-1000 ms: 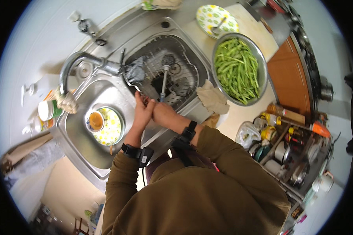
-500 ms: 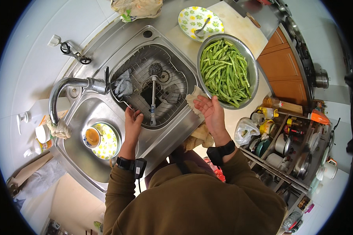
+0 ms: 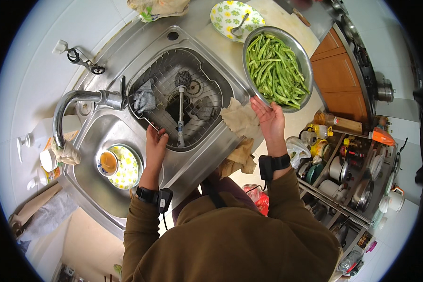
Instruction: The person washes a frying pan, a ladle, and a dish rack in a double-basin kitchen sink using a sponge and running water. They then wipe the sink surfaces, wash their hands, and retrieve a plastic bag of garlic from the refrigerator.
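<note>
W/ the bowl [image 3: 307, 66] of beans [image 3: 275, 70] sitting R of the sink [image 3: 197, 155], its near rim is met by the spread, unclenched R hand [image 3: 270, 121], L hand [image 3: 156, 144] is curled at the rack [image 3: 143, 123] edge (grip can't be told), & a firmer rim hold is likely req'd next.

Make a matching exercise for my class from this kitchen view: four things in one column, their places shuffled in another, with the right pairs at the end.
Things
1. Green beans
2. Spoon
3. Small bowl
4. Right hand

Places
A. In the left sink basin
B. At the near rim of the metal bowl
C. On a flowered plate outside the sink
D. Heaped inside the metal bowl

Right pairs: 1-D, 2-C, 3-A, 4-B
</note>
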Motion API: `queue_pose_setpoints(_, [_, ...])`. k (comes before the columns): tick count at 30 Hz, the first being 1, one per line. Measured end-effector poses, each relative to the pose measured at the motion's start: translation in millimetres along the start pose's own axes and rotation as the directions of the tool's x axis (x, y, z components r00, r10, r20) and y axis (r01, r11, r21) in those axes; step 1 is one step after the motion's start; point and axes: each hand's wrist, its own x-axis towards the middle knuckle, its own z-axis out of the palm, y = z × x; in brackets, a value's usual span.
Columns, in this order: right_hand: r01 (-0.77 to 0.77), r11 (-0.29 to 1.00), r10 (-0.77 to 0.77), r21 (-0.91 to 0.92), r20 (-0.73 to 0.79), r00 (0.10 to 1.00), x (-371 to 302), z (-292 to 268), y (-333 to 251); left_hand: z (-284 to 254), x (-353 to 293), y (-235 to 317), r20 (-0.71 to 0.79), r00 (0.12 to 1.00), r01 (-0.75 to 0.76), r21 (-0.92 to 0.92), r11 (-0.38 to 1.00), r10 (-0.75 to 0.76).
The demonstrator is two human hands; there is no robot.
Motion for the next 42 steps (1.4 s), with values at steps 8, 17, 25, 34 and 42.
queue_pose_setpoints(8, [0.129, 0.569, 0.245, -0.812, 0.317, 0.916, -23.5, 27.9, 51.4, -5.7, -5.2, -19.2, -0.031, 0.994, -0.096, 0.256, 0.962, 0.107])
queue_pose_setpoints(17, [0.743, -0.199, 0.845, -0.639, 0.272, 0.46, 35.7, 68.1, 134.9, -3.7, 5.8, -24.3, -0.076, 0.982, -0.129, 0.392, 0.911, 0.172])
queue_pose_setpoints(25, [0.746, -0.08, 0.524, -0.662, 0.608, 0.596, 3.6, 83.7, 85.1, 4.1, 7.6, -4.3, -0.186, 0.954, -0.169, 0.316, 0.934, 0.236])
queue_pose_setpoints(34, [0.789, -0.053, 0.13, -0.612, 0.78, 0.613, -43.2, 113.6, 58.9, -5.4, -12.1, 40.9, -0.154, 0.984, -0.085, 0.04, 0.996, 0.09])
queue_pose_setpoints(42, [0.876, -0.065, -0.02, -0.478, 0.878, 0.478, -79.9, 146.1, 28.1, -16.7, -54.9, 82.5, 0.14, 0.93, 0.366, -0.432, 0.824, -0.34])
